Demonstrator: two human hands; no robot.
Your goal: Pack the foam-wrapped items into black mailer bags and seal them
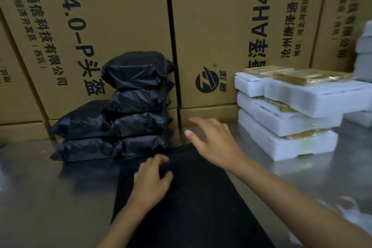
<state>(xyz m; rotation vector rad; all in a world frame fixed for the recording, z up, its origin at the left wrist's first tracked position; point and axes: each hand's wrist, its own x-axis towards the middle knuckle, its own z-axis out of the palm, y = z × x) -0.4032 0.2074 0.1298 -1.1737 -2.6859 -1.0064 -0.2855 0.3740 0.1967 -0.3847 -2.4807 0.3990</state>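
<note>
A flat stack of empty black mailer bags (197, 203) lies on the steel table (50, 197) in front of me. My left hand (153, 181) rests on the stack's upper left part, its fingers curled against the top bag. My right hand (213, 139) hovers over the stack's far edge with fingers spread, holding nothing. Several foam-wrapped items (287, 119), white foam around yellow-brown contents, are piled to the right. Several packed black bags (128, 110) are stacked at the back left.
Tall cardboard cartons (221, 36) with printed text form a wall right behind the table. More white foam pieces (364, 54) stand at the far right edge. Crumpled clear plastic (350, 209) lies at the lower right.
</note>
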